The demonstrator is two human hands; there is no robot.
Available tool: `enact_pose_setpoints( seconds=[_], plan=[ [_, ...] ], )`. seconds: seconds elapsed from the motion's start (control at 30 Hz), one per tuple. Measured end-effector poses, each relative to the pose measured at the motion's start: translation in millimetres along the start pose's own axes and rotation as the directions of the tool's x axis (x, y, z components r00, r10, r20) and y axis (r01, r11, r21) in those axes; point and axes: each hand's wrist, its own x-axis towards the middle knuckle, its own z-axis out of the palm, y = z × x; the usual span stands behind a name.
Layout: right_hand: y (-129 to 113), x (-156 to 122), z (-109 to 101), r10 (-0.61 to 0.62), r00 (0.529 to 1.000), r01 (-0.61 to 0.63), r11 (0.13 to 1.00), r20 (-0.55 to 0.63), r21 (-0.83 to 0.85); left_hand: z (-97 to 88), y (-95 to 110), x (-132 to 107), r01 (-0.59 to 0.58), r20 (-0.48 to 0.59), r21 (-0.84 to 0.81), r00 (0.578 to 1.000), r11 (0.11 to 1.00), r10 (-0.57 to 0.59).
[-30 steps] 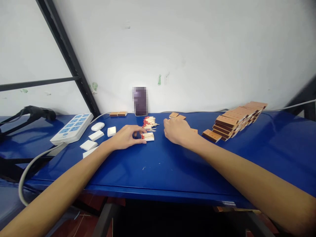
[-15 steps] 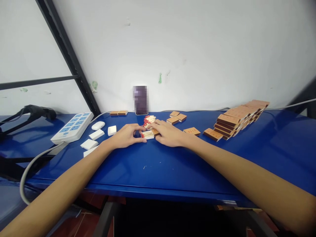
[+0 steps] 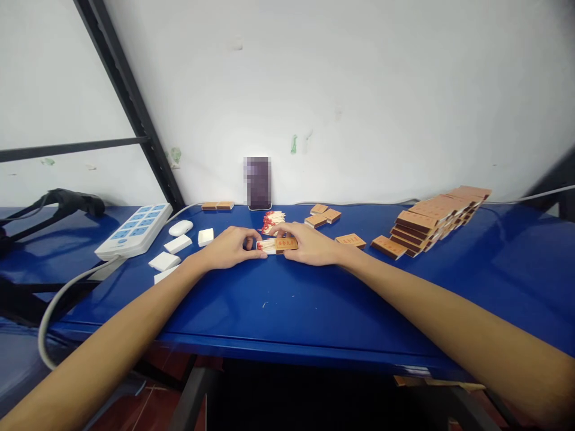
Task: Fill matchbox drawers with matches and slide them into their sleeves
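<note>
Both hands meet at the middle of the blue table (image 3: 314,305). My left hand (image 3: 231,246) pinches the white inner tray of matches (image 3: 265,245) at its left end. My right hand (image 3: 308,242) grips a brown matchbox sleeve (image 3: 286,243), which sits partly over the tray's right end. Just behind them lies a loose pile of red-tipped matches (image 3: 272,219).
Brown matchboxes lie loose (image 3: 351,240) and in a long stack (image 3: 433,218) at the right. White trays (image 3: 177,243), a white mouse (image 3: 180,227) and a power strip (image 3: 133,230) with a grey cable lie at the left. A blurred dark object (image 3: 257,182) leans on the wall.
My right hand picked up a brown sleeve from the right, brought it leftward to the tray held by my left hand, and now has it partly over the tray.
</note>
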Motion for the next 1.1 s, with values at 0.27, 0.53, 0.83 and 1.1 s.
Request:
enact_pose_setpoints(
  seconds=[0.27,0.53,0.83,1.1],
  plan=[
    [-7,2,9,-0.051,0.997,0.060,0.983,-0.056,0.171,3.6,9,-2,-0.053,0.024,-0.245,0.998,0.968,0.061],
    [-14,2,24,-0.142,0.988,0.141,0.990,-0.066,-0.022,5.1,8,-1,-0.072,0.024,-0.246,0.997,0.966,0.080],
    [-42,-1,12,0.087,0.996,-0.069,0.866,0.014,-0.495,3.9,6,-7,-0.147,-0.048,-0.048,0.988,0.988,0.145],
    [-49,-58,-46,0.199,0.976,-0.198,0.643,-0.088,-0.739,-0.6,-4,-6,0.042,-0.093,0.196,0.995,0.980,-0.024]
  ],
)
